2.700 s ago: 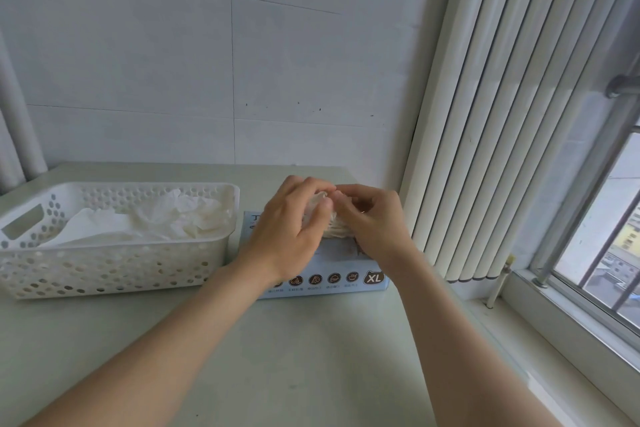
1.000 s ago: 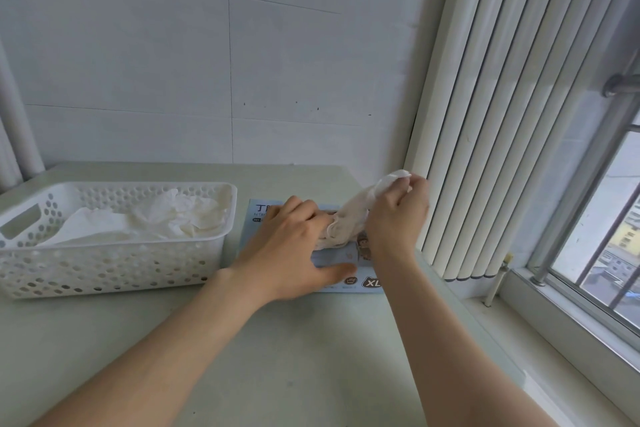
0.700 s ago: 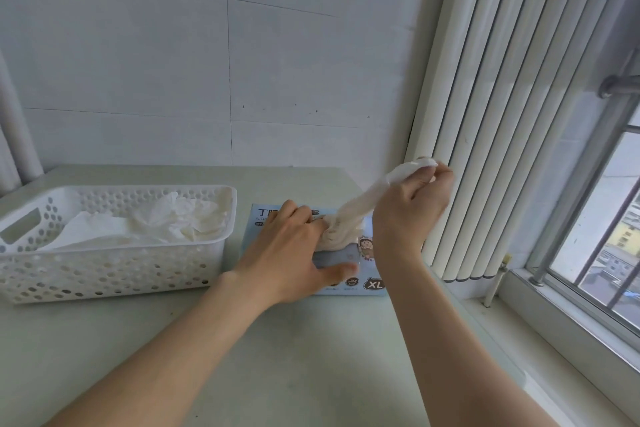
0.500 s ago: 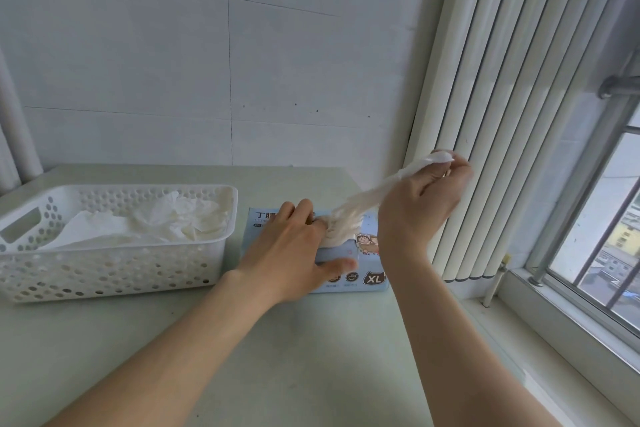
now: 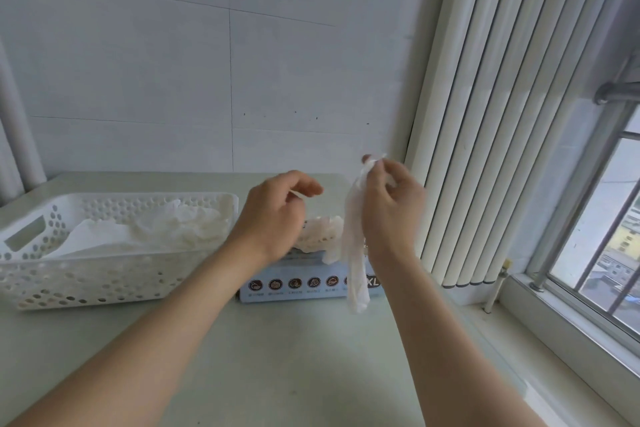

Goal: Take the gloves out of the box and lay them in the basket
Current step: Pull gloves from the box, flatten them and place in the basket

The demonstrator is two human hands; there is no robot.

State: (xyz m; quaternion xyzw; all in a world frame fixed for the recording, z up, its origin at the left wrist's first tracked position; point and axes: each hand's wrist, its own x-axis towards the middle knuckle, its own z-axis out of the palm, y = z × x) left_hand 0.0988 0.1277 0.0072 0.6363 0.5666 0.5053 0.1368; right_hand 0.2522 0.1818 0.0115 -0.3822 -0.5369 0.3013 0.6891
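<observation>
The right hand (image 5: 391, 204) is raised above the right end of the pale blue cardboard glove box (image 5: 304, 288). Its thumb and fingertips pinch the top of a thin, translucent white disposable glove (image 5: 353, 246). The glove hangs straight down, clear of the box opening. Its lower tip lies across the box's front face by the XL mark; whether it touches the tabletop cannot be told.

The left hand (image 5: 277, 215) hovers over the left half of the box with its fingers curled. Its thumb and forefinger nip a thin white sliver (image 5: 298, 194); what the sliver belongs to cannot be told. Between the two hands a crumpled wad of white gloves (image 5: 320, 232) bulges from the box top.

The white perforated plastic basket (image 5: 104, 277) sits to the left, its right wall just beside the box's left end. A loose heap of white gloves (image 5: 173, 229) lies inside, below the rim.

The pale grey-green tabletop (image 5: 277, 357) is bare in front of the box and basket, between the forearms. White vertical blinds (image 5: 485, 114) hang just right of the right hand, and the table's right edge runs along the window sill (image 5: 571, 333). A plain wall stands behind the basket and box.
</observation>
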